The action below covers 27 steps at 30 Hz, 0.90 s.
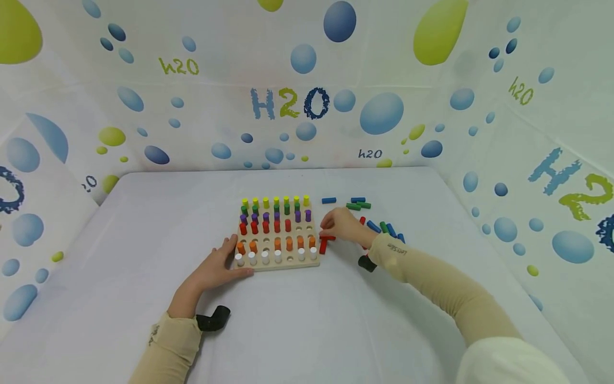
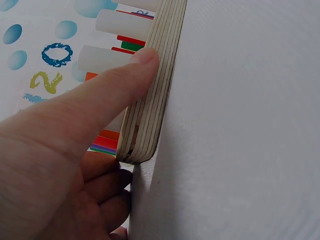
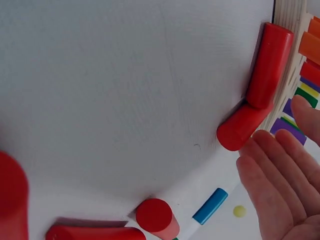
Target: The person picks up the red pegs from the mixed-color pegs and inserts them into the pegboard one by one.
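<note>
We rest our L hand on the wooden pegboard at its near L corner, thumb straight on the front edge, fingers along the side; our R hand has thumb & fingers parted, tips at two red pegs just beside the board's R edge, contact unclear; loose blue pegs lie farther R

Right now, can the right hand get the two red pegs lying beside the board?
Probably yes: the right hand is close by the two red pegs, and nothing visible stands between them.
</note>
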Tool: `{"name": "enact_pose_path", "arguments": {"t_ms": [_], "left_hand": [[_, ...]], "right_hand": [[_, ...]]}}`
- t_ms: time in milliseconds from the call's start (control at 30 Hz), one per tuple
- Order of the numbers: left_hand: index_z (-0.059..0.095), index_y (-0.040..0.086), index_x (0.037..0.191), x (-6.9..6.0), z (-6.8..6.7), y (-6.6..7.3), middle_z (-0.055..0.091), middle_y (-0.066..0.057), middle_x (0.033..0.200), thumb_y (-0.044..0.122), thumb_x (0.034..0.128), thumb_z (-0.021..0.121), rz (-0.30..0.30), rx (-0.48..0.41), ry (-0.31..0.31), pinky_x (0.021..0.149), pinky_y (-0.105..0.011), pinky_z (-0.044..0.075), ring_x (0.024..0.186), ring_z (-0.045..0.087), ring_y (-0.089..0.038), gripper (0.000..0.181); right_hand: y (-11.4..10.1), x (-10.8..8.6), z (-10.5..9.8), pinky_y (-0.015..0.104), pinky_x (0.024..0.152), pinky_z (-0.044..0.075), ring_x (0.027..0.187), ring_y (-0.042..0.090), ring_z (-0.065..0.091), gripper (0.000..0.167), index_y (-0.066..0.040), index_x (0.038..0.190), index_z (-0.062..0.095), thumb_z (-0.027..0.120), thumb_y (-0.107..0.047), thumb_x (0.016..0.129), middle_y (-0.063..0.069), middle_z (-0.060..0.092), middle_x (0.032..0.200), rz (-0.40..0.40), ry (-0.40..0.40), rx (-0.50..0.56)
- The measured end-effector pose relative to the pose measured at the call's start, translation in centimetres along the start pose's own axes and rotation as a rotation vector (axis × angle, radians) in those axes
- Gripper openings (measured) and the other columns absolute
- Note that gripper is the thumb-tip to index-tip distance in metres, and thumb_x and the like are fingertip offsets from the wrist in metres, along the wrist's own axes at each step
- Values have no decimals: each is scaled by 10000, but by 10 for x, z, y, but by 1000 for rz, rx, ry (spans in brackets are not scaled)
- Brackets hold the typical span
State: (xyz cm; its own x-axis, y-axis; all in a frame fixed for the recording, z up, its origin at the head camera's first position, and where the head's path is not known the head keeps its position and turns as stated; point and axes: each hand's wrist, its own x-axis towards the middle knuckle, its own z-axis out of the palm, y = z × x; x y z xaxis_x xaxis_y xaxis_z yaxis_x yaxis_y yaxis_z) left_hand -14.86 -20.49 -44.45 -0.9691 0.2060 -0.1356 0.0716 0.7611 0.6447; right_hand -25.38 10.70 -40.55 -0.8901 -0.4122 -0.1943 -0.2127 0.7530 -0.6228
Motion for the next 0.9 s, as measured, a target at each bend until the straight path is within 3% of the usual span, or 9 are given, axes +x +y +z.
{"name": "enact_pose_path", "arguments": {"t_ms": [200,533,767,900], "left_hand": [[111,-29,1445,0,0,0,99,-236,1489,496,731,709,1,-2,-2,1083,-551,37,1357,41,-408,1069],[108,-19,1448,0,0,0,94,-235,1490,515,728,702,-12,-2,-7,1077,-562,45,1355,46,-414,1075],[105,-31,1445,0,0,1,95,-238,1489,505,735,701,2,-2,-9,1084,-550,36,1356,44,-409,1071],[109,-39,1442,0,0,1,102,-240,1487,503,738,700,9,6,-5,1087,-542,36,1358,51,-402,1067]], "right_hand": [[-4,2,4,201,622,518,680,141,582,170,-33,921,688,721,-138,791,38,656,796,13,-25,-96],[-12,4,13,204,576,482,641,136,541,131,-31,851,677,705,-151,810,18,606,716,-45,-32,-363],[-18,5,19,193,569,464,646,154,533,114,-34,876,641,671,-138,840,24,574,699,1,-54,-428],[-23,4,20,196,572,470,644,150,537,105,-24,885,626,650,-121,854,29,580,709,-15,-55,-492]]}}
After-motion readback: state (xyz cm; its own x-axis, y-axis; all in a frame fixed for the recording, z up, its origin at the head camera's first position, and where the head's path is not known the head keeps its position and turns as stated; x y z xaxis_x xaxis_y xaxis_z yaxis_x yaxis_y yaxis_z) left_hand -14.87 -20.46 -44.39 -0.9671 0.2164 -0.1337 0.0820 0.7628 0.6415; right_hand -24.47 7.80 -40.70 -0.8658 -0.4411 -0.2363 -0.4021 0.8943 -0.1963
